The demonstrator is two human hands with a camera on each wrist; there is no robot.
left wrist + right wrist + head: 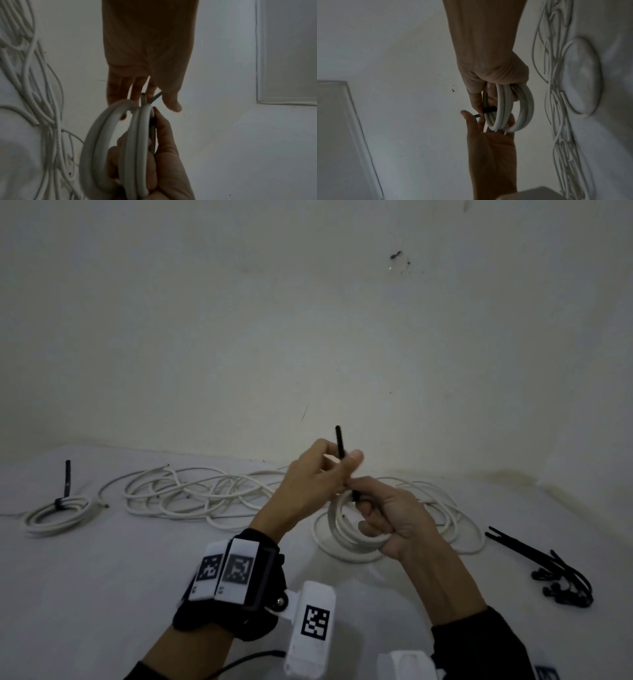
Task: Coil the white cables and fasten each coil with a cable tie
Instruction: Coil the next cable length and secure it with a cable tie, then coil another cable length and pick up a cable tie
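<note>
My right hand (pixel 383 513) grips a small coil of white cable (pixel 342 534) above the white surface, fingers curled through its loops. A black cable tie (pixel 339 440) wraps round the coil's top, its tail pointing straight up. My left hand (pixel 337 465) pinches that tail between thumb and forefinger just above the coil. In the left wrist view the coil (pixel 142 135) fills the lower middle and the tie (pixel 157 96) shows by my thumb. In the right wrist view the tie's black band (pixel 488 109) crosses the coil (pixel 501 108).
A finished coil (pixel 54 515) with an upright black tie lies at far left. A loose tangle of white cable (pixel 191 494) spreads along the back of the surface, with more loops (pixel 462 542) under my right hand. Several spare black ties (pixel 561 577) lie at right. A wall stands close behind.
</note>
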